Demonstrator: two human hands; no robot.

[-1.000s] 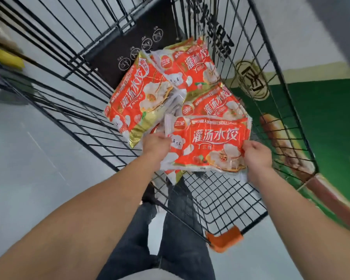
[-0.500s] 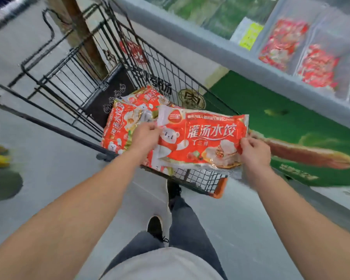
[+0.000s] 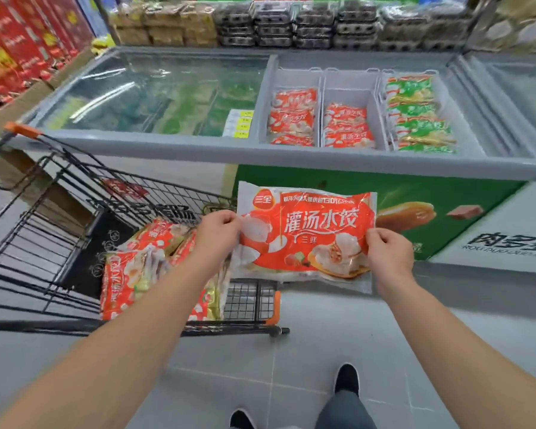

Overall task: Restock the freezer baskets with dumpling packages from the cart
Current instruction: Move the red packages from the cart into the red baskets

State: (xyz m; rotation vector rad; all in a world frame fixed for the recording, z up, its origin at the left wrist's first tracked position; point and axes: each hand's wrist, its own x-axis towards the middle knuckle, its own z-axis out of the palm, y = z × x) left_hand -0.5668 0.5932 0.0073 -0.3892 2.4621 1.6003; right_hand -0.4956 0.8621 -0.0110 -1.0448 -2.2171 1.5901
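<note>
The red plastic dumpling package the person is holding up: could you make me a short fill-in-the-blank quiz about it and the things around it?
1. The red plastic dumpling package is held by ____ hands.
2. More red packages lie in the black wire ____.
3. In the grey chest freezer, the rightmost open basket holds ____ packages.
4. The freezer's left half is covered by a ____ lid.

Missing words: two; cart; green; glass

The dumpling package (image 3: 307,233), pinched by the left hand (image 3: 218,232) and right hand (image 3: 389,250), now hangs clear of the cart (image 3: 75,212), right of it; the freezer (image 3: 260,157) now faces it.
</note>
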